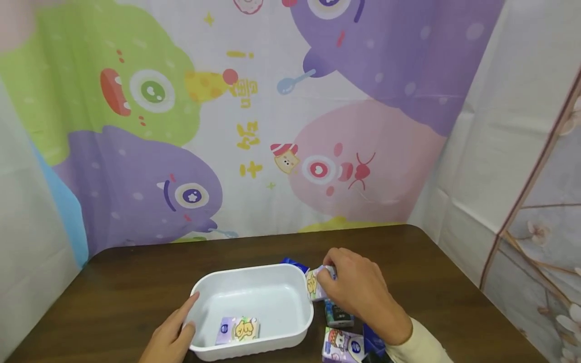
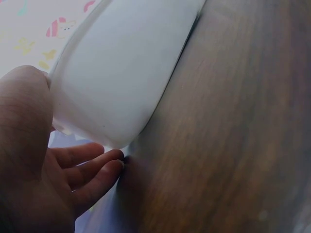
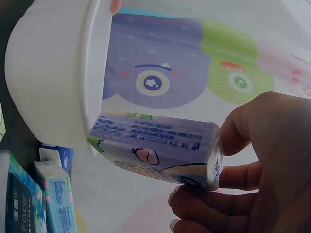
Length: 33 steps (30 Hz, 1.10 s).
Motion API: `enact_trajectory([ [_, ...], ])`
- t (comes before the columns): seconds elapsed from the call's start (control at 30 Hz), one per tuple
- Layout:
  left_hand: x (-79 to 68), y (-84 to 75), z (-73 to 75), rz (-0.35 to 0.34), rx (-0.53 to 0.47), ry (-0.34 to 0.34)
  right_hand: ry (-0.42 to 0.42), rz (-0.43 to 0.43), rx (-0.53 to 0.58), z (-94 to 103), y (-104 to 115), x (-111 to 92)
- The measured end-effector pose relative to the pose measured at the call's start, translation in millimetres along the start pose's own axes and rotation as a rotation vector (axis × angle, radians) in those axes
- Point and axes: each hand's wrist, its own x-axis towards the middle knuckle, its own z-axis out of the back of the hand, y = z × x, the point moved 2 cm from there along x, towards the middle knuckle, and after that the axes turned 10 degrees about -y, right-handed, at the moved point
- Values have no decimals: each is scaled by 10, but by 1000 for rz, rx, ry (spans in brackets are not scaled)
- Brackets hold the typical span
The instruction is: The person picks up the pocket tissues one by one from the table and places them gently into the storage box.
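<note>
My right hand (image 1: 358,282) pinches a purple tissue pack (image 1: 314,285) with a yellow cartoon figure at the right rim of a white plastic basin (image 1: 254,348). In the right wrist view the pack (image 3: 150,150) is held by one end, between thumb and fingers, and its far end overlaps the rim. A similar tissue pack (image 1: 238,330) lies inside, near the basin's front wall. At the left rim, my left hand (image 1: 170,333) touches the basin with thumb and forefinger; its other fingers (image 2: 92,187) extend loosely beside the outer wall.
Right of the basin lie a dark green-blue tissue pack (image 1: 339,315), a purple one with a cartoon figure (image 1: 340,345) and a blue pack (image 1: 373,342). Another blue pack (image 1: 295,263) sits behind the rim. A cartoon-printed cloth (image 1: 254,201) hangs at the back edge of the brown table (image 1: 136,282).
</note>
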Motion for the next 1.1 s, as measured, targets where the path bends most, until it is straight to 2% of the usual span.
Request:
enact_trajectory([
  [0.3,11,-1,28,-23,-6,-22,-33,36,25,-13,58,9],
  [0.5,3,11,29,-18,0,-10,-34,38,69,-28,80,-15],
  [0.77,6,-5,17,-21,2,-19,-83,60,96,-33,71,-28],
  [1.1,8,-14,-3,-14,9,-3,-52,75,96,-73,89,-54],
])
